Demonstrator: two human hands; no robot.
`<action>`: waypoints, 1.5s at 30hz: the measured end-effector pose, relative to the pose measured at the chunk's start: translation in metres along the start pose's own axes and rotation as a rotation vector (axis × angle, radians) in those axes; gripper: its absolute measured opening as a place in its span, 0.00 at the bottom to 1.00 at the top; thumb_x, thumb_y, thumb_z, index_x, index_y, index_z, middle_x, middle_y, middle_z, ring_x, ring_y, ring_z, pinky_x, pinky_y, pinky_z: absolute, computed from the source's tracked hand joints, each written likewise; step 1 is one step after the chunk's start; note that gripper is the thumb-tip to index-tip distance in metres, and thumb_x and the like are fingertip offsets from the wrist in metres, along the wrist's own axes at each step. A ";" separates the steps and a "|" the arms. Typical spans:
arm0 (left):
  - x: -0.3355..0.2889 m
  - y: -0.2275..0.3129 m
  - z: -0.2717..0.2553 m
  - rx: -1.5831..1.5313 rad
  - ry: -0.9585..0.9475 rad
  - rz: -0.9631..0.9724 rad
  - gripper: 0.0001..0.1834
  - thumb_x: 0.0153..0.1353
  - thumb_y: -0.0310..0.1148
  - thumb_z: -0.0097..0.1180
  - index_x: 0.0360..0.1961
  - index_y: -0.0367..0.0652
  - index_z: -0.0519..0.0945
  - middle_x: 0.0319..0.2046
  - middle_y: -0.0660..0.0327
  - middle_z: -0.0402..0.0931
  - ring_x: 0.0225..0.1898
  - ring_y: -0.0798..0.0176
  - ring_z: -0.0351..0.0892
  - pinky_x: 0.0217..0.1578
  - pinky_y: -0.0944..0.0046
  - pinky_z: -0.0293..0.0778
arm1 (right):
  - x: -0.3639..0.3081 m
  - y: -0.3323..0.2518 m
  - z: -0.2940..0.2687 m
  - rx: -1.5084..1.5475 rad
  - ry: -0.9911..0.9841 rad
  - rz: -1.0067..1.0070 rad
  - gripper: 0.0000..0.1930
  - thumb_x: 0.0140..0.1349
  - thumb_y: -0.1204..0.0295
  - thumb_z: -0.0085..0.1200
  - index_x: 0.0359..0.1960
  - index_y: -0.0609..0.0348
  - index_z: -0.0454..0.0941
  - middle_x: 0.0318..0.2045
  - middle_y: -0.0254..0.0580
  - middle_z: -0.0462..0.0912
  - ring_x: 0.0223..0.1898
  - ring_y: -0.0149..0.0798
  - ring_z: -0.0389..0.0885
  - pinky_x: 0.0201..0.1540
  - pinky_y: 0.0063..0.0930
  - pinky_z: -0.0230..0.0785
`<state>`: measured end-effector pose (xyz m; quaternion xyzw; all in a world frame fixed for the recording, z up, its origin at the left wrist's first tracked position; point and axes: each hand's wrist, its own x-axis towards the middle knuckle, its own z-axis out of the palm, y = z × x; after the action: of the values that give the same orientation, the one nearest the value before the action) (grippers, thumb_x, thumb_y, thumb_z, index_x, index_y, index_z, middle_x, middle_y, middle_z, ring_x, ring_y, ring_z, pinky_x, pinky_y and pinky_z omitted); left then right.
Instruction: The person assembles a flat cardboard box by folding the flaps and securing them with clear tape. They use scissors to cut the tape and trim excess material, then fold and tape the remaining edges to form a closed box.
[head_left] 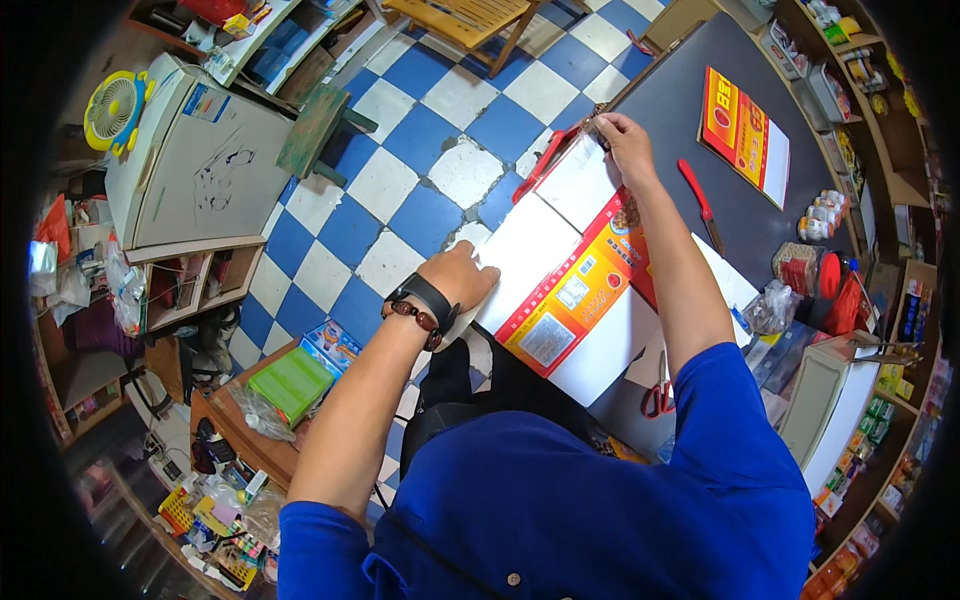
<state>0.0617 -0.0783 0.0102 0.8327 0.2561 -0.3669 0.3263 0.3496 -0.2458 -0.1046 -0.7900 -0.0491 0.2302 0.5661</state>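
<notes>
Red-and-yellow printed white cardboard (565,290) lies at the frame's centre, partly over the dark surface (750,225). The right hand (625,148) pinches its upper end, fingertips together; the left hand (455,277) is half-curled at its left edge, its hold unclear. Red-handled scissors (660,386) lie lower right of centre.

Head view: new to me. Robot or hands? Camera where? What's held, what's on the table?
No machine: these are a person's bare hands, seen by a fisheye camera worn on the head, looking down; its lens bends straight edges. The left hand is at the left edge of a printed cardboard sheet; the right hand is at its far end. What it pinches there is too small to tell. The dark table bears another printed piece, a red-handled tool and red scissors.
</notes>
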 end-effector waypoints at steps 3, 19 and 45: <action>0.004 0.007 -0.003 0.037 -0.056 -0.033 0.35 0.63 0.51 0.50 0.59 0.31 0.72 0.55 0.39 0.77 0.55 0.40 0.79 0.57 0.50 0.74 | 0.015 0.026 0.000 -0.146 0.066 -0.215 0.12 0.64 0.63 0.61 0.41 0.57 0.87 0.31 0.36 0.87 0.33 0.29 0.81 0.38 0.25 0.73; 0.009 -0.008 0.007 0.005 -0.038 -0.029 0.36 0.62 0.51 0.50 0.61 0.30 0.72 0.56 0.38 0.76 0.56 0.42 0.79 0.57 0.51 0.74 | -0.006 -0.002 0.013 -0.534 0.121 -0.191 0.12 0.63 0.56 0.61 0.40 0.46 0.90 0.36 0.38 0.89 0.39 0.41 0.86 0.43 0.33 0.75; 0.014 -0.011 0.009 -0.060 -0.017 -0.045 0.41 0.58 0.56 0.56 0.61 0.28 0.72 0.55 0.36 0.76 0.56 0.40 0.78 0.58 0.53 0.73 | -0.064 0.037 0.030 -0.777 0.227 -0.728 0.19 0.66 0.71 0.53 0.56 0.64 0.73 0.57 0.55 0.75 0.59 0.56 0.69 0.65 0.46 0.59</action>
<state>0.0588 -0.0751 -0.0096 0.8133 0.2827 -0.3734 0.3452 0.2734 -0.2541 -0.1269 -0.8929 -0.3396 -0.1027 0.2772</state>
